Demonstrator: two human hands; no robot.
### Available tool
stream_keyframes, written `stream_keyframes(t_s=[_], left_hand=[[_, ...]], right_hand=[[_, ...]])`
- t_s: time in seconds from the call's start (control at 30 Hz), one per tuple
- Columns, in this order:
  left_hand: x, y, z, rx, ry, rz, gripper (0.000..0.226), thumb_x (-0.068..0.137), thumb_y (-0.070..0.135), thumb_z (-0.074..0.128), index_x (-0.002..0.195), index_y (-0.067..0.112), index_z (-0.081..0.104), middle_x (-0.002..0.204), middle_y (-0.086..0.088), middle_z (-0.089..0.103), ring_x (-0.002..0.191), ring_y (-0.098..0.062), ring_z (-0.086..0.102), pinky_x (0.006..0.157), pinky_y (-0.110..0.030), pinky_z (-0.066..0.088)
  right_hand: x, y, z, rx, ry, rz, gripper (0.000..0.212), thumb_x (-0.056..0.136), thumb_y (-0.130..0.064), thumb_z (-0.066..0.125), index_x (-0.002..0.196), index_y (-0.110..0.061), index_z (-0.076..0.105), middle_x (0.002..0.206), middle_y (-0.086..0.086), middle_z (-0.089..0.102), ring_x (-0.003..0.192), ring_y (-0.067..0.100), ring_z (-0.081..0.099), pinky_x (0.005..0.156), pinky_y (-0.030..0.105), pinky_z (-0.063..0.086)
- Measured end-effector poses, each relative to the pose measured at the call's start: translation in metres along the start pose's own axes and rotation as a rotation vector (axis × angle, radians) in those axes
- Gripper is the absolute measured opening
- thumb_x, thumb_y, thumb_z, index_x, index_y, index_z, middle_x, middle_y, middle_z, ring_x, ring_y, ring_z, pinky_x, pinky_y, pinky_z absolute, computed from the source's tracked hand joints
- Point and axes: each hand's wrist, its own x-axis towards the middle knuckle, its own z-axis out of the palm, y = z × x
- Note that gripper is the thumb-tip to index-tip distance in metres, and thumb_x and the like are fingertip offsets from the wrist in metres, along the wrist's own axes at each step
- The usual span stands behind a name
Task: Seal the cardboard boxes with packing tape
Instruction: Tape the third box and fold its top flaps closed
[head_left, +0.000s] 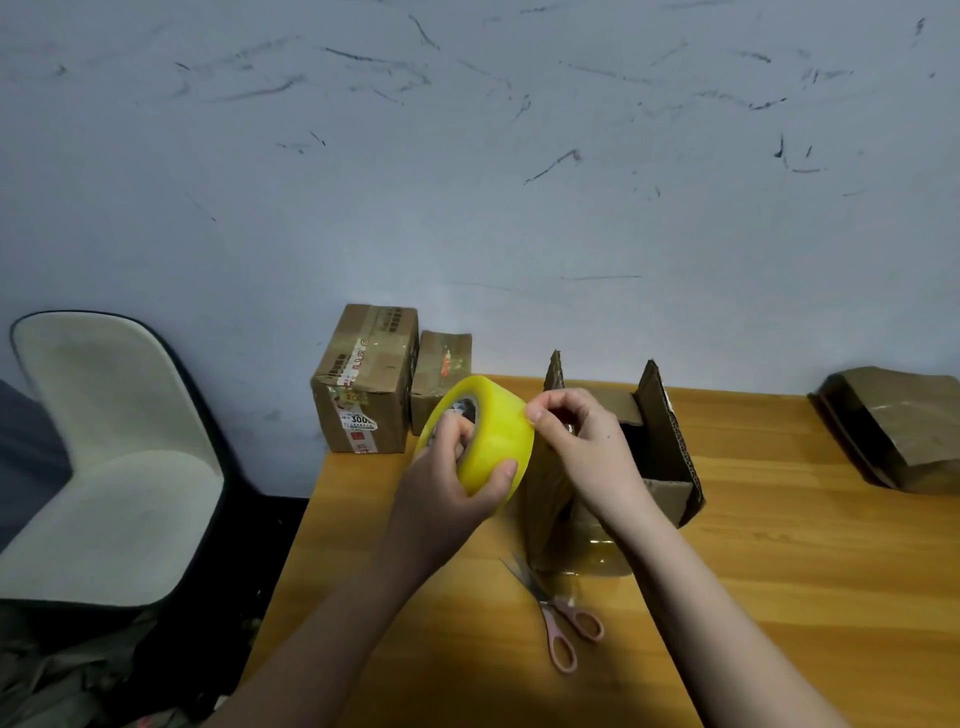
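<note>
The person is holding a fat roll of yellowish translucent packing tape up over the left part of the wooden surface. The left hand is wrapping around the roll, thumb pressing on the outer face and fingers hooking into the core. The right hand is pinching at the roll's upper right edge with thumb and forefinger closed, apparently picking for the loose end; whether any tape is already lifting free cannot be told.

Just behind the hands, an open brown corrugated cardboard box is sitting on the surface with its flaps standing up, still unsealed. A pair of pink-handled scissors is lying on the near side of it, blades pointing toward the box. Two taped brown cartons are resting at the far left edge against the wall, and a flattened piece of brown cardboard is lying far right. A pale chair is standing off to the left.

To do this step well, the person should probably be scraping a nail across the roll to catch the seam, then peeling straight so the strip is not splitting. The flaps would want folding flat before the tape is going across.
</note>
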Motion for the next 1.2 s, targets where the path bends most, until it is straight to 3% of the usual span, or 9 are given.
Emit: stream_keyframes(t_s=[0.2, 0.3, 0.47, 0.67, 0.8, 0.97, 1.03, 1.1, 1.2], left_hand=[[0.002, -0.002, 0.0, -0.113, 0.002, -0.085, 0.034, 0.073, 0.059, 0.056, 0.084, 0.034, 0.036, 0.073, -0.012, 0.046, 0.063, -0.025, 0.05, 0.052, -0.044, 0.041], [0.0, -0.001, 0.0, -0.142, -0.016, -0.085, 0.033, 0.073, 0.058, 0.057, 0.084, 0.035, 0.037, 0.07, -0.005, 0.044, 0.059, -0.017, 0.047, 0.052, -0.044, 0.042], [-0.001, 0.0, 0.003, -0.127, 0.003, -0.056, 0.035, 0.073, 0.057, 0.058, 0.084, 0.033, 0.037, 0.071, -0.011, 0.045, 0.06, -0.024, 0.046, 0.054, -0.047, 0.041], [-0.002, -0.002, 0.006, -0.03, 0.054, -0.016, 0.035, 0.072, 0.06, 0.055, 0.084, 0.033, 0.035, 0.069, 0.003, 0.043, 0.06, -0.009, 0.045, 0.05, -0.024, 0.037], [-0.001, -0.005, 0.003, 0.056, 0.041, 0.013, 0.034, 0.071, 0.061, 0.053, 0.084, 0.034, 0.035, 0.07, 0.008, 0.044, 0.061, -0.007, 0.046, 0.048, -0.017, 0.034], [0.002, -0.001, 0.0, 0.096, -0.011, 0.012, 0.035, 0.075, 0.055, 0.061, 0.081, 0.033, 0.034, 0.066, 0.007, 0.043, 0.06, -0.007, 0.046, 0.049, -0.02, 0.034], [0.005, 0.003, 0.002, 0.103, -0.018, -0.033, 0.035, 0.082, 0.044, 0.067, 0.082, 0.029, 0.035, 0.064, 0.007, 0.043, 0.057, -0.009, 0.046, 0.051, -0.027, 0.035], [0.008, 0.005, 0.003, 0.119, -0.016, -0.087, 0.034, 0.085, 0.044, 0.065, 0.085, 0.026, 0.037, 0.064, 0.006, 0.046, 0.06, -0.014, 0.051, 0.055, -0.035, 0.04], [0.011, 0.004, 0.007, 0.057, -0.053, -0.213, 0.038, 0.081, 0.061, 0.057, 0.086, 0.03, 0.035, 0.071, 0.001, 0.057, 0.066, -0.023, 0.064, 0.06, -0.045, 0.052]], right_hand=[[-0.011, 0.008, 0.003, -0.135, 0.149, -0.148, 0.018, 0.094, -0.013, 0.059, 0.106, -0.024, 0.065, 0.08, -0.009, 0.065, 0.077, 0.006, 0.062, 0.072, 0.019, 0.049], [-0.012, 0.01, 0.002, -0.197, 0.235, -0.146, 0.013, 0.095, -0.026, 0.057, 0.098, -0.024, 0.07, 0.062, -0.01, 0.06, 0.061, 0.007, 0.058, 0.062, 0.026, 0.046], [-0.009, 0.003, 0.003, -0.226, 0.143, -0.162, 0.014, 0.087, -0.03, 0.069, 0.099, -0.024, 0.072, 0.094, -0.01, 0.062, 0.082, 0.002, 0.059, 0.072, 0.012, 0.044], [-0.014, 0.001, 0.009, -0.075, 0.199, -0.192, 0.003, 0.084, -0.01, 0.072, 0.085, -0.013, 0.074, 0.088, -0.001, 0.068, 0.077, 0.004, 0.061, 0.071, 0.011, 0.044], [-0.003, -0.001, 0.003, 0.107, 0.075, 0.028, 0.011, 0.083, -0.006, 0.073, 0.078, -0.016, 0.07, 0.08, 0.007, 0.064, 0.061, 0.003, 0.048, 0.06, 0.009, 0.039], [0.0, 0.006, 0.003, -0.136, 0.052, -0.046, 0.018, 0.088, -0.01, 0.066, 0.078, -0.024, 0.062, 0.09, 0.003, 0.062, 0.075, 0.0, 0.054, 0.07, 0.01, 0.039], [-0.001, 0.011, 0.008, -0.338, 0.124, -0.147, 0.01, 0.09, -0.014, 0.064, 0.083, -0.021, 0.06, 0.09, -0.002, 0.06, 0.085, 0.008, 0.055, 0.073, 0.02, 0.039], [0.0, 0.013, 0.014, -0.526, 0.191, -0.238, 0.005, 0.091, -0.018, 0.062, 0.087, -0.015, 0.061, 0.088, -0.001, 0.061, 0.086, 0.018, 0.057, 0.071, 0.03, 0.041], [0.001, 0.01, 0.021, -0.754, 0.277, -0.411, 0.018, 0.092, -0.028, 0.051, 0.083, -0.015, 0.059, 0.078, 0.0, 0.061, 0.072, 0.022, 0.059, 0.058, 0.028, 0.041]])
